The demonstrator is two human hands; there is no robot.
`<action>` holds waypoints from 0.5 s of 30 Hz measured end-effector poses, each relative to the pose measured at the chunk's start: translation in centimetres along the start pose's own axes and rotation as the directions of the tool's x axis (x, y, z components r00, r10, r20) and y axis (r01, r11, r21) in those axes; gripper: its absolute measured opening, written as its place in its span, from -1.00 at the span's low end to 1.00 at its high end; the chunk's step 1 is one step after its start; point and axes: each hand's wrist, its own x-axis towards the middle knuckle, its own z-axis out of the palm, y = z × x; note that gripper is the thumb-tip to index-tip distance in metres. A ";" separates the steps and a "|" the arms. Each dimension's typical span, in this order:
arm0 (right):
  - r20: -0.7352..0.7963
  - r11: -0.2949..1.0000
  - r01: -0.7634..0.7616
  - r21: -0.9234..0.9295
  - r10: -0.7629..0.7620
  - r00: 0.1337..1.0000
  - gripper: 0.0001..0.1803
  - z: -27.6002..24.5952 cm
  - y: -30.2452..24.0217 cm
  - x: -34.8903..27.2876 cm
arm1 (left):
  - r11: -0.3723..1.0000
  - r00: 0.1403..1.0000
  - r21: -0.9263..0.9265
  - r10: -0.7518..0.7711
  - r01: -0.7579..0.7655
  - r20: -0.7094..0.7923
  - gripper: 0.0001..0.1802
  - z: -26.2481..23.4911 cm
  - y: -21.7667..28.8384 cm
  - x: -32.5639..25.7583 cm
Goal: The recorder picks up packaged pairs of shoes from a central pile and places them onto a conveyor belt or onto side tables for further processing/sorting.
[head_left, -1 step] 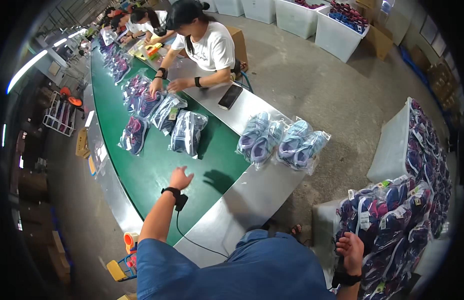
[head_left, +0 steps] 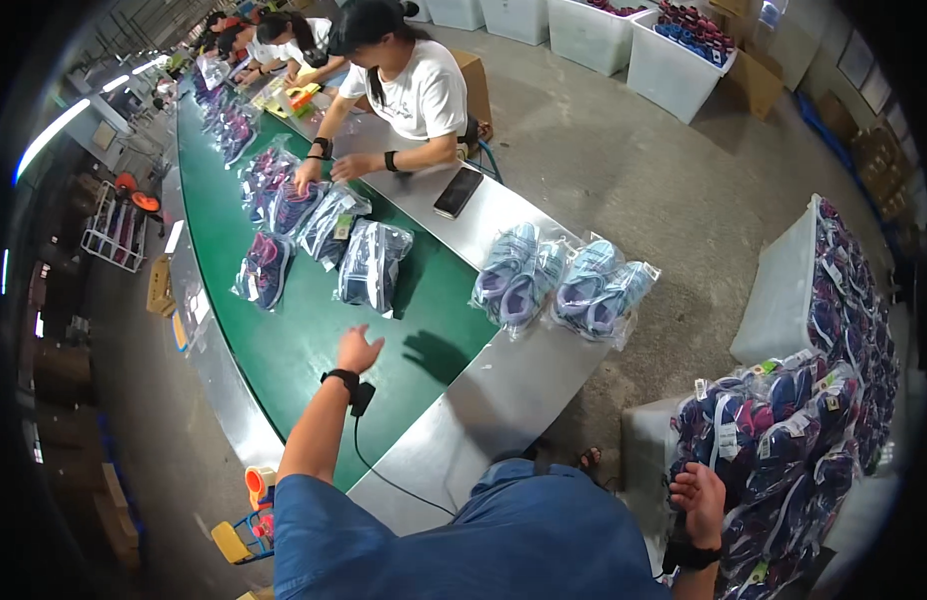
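Over the green conveyor belt (head_left: 314, 370), my left hand (head_left: 358, 352) reaches forward, empty, thumb and fingers apart. Just beyond it lie bagged navy shoes (head_left: 375, 266), apart from my fingers. A second bagged pair (head_left: 336, 226) and pink-and-navy shoes (head_left: 263, 268) rest beside them on the belt. My right hand (head_left: 700, 497) is at my right side, fingers loosely curled and apart, with nothing visible in it. It is next to a crate (head_left: 644, 460) heaped with bagged dark shoes (head_left: 784, 430); whether it touches them I cannot tell. Both wrists wear black bands.
Across the belt a co-worker (head_left: 424, 95) handles bagged shoes. The metal ledge (head_left: 524, 385) bears a phone (head_left: 459, 192) and two bagged light-blue pairs, one nearer the belt (head_left: 519, 275), one at the edge (head_left: 604, 290). A cable (head_left: 389, 482) runs from my left wrist.
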 end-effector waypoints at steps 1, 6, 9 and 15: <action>0.015 0.998 -0.004 -0.057 0.005 1.000 -0.66 0.8 0.0 0.4 | 0.998 0.997 -0.062 -0.032 0.028 -0.067 -0.34 0.5 -1.1 1.5; -0.071 0.981 -0.027 -0.192 0.014 0.997 -0.66 3.2 -0.2 -0.6 | 0.985 0.966 -0.151 -0.115 0.081 -0.232 -0.39 3.2 0.1 12.1; -0.108 0.956 -0.033 -0.291 0.002 0.994 -0.65 3.9 0.4 -2.4 | 0.976 0.958 -0.216 -0.074 0.013 -0.278 -0.33 6.7 -1.8 19.0; -0.057 0.959 -0.132 -0.251 0.121 0.991 -0.63 5.3 0.3 -1.2 | 0.724 0.977 -0.655 -0.164 0.214 0.138 -0.02 6.6 -14.1 24.2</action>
